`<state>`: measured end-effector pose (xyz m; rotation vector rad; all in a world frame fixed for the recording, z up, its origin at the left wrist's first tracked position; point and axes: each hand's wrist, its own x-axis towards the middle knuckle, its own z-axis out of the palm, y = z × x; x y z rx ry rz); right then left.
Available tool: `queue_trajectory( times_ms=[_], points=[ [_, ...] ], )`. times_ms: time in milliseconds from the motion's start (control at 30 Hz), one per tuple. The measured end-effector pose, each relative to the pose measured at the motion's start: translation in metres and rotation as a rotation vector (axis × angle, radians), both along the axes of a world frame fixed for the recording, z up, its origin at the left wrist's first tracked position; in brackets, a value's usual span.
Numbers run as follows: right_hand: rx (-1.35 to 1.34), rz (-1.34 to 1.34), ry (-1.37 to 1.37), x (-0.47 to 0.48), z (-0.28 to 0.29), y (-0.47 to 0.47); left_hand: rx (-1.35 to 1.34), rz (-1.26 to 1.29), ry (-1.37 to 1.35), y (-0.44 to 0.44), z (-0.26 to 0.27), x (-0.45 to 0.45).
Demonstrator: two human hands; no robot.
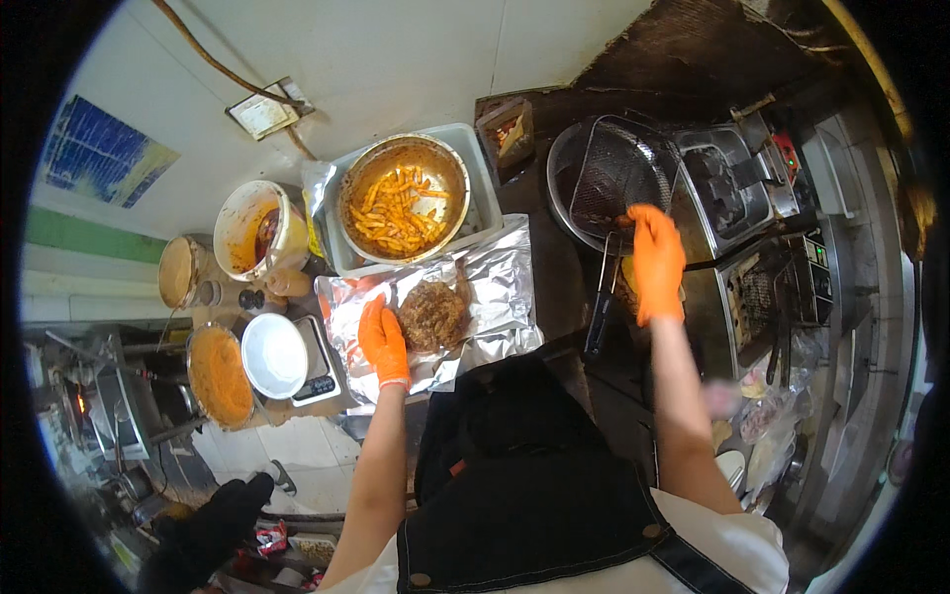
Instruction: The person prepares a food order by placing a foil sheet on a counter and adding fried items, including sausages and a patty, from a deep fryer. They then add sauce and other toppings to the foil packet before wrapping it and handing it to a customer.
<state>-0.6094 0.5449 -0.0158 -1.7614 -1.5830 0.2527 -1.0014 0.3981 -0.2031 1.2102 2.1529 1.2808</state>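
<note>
Both hands wear orange gloves. My left hand (384, 341) rests on a sheet of aluminium foil (501, 297), its fingers at the left side of a browned, seasoned piece of meat (433, 315). Over the near edge of a metal bowl (558, 174) reaches my right hand (657, 260), beside a wire mesh strainer basket (620, 167) with a black handle (597, 327). A small brown piece shows at its fingertips; whether they grip it is unclear. Behind the foil, a steel bowl of seasoned fries (401, 211) stands in a pale tray (482, 160).
Fryers (724, 182) with baskets line the right. At left stand a stained bucket (297, 241), an orange powder bowl (220, 377), and a white bowl (274, 356) on a digital scale (319, 371). A clear container (508, 134) sits by the wall. Dark-clad person (215, 531) lower left.
</note>
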Motion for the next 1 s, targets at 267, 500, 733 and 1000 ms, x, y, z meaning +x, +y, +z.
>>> queue_trajectory(
  times_ms=[267,500,733,1000],
  points=[
    [-0.821,0.265,-0.988,0.03,-0.044,0.116,-0.091,0.178,-1.288,-0.006,0.055,-0.027],
    [-0.737,0.381,-1.126,0.048,-0.074,0.132,-0.008,0.172,-0.994,-0.038,0.031,-0.022],
    [-0.648,0.354,-0.893,0.039,-0.034,0.111,-0.037,0.331,-1.18,-0.034,0.007,0.006],
    [-0.818,0.338,-0.939,0.042,-0.052,0.13,0.216,0.142,-0.812,-0.053,-0.044,0.004]
  ],
)
